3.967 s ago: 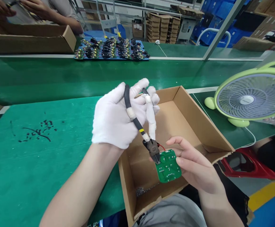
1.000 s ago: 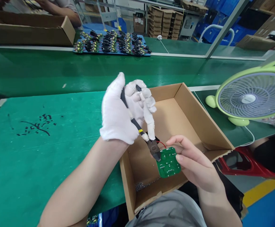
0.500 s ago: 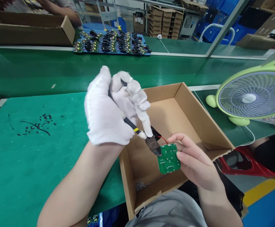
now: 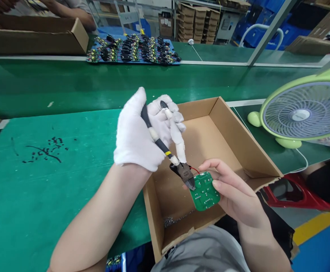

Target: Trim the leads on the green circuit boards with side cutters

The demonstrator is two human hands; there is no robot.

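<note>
While the gloved left hand [image 4: 139, 139] has its fingers round the cutters [image 4: 185, 172], tips at the green board [image 4: 206, 193], the bare right hand [image 4: 240, 194] pinches that board over the cardboard box [image 4: 240, 139]. Any squeeze probably wants it kept steady, tbh.

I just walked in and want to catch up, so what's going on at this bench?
The person's left hand, in a white glove, holds a pair of cutters with the tips at the upper left part of a green circuit board. The bare right hand holds the board over an open cardboard box. Whether the tips are cutting anything is too small to tell.
</note>
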